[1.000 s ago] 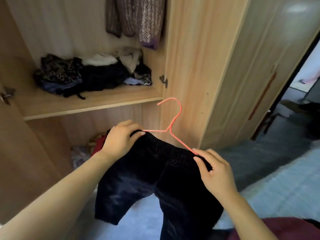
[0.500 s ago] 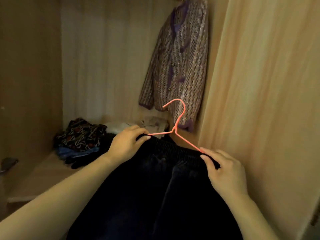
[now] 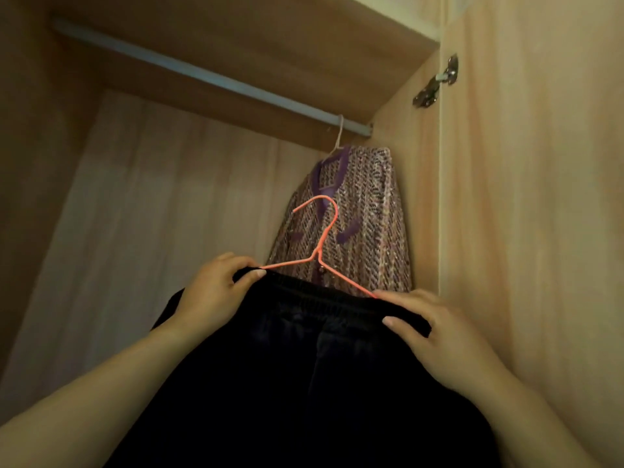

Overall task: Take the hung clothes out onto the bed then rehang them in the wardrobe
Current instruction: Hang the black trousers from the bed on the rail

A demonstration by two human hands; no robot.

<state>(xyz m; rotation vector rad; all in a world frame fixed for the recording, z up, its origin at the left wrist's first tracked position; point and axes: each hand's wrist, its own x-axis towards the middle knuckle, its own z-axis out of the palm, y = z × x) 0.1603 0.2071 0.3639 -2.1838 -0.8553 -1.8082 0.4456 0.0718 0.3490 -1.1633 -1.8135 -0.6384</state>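
Wardrobe rail [image 3: 209, 77] holds a jacket [image 3: 368, 231] at its right end; hands (left [image 3: 212, 298], right [image 3: 439, 339]) pinch trousers [image 3: 304, 366].

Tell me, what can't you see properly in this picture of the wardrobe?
Head view:
- Dark trousers: the legs are cut off by the bottom edge.
- Orange hanger: its ends are hidden under the waistband, where the left hand and right hand grip.
- Patterned jacket: its lower part is hidden behind the trousers.

Wardrobe rail [image 3: 209, 77] runs left to right; patterned purple-trimmed jacket [image 3: 364, 224] hangs at right end, apparently on pale hanger [image 3: 339, 136]
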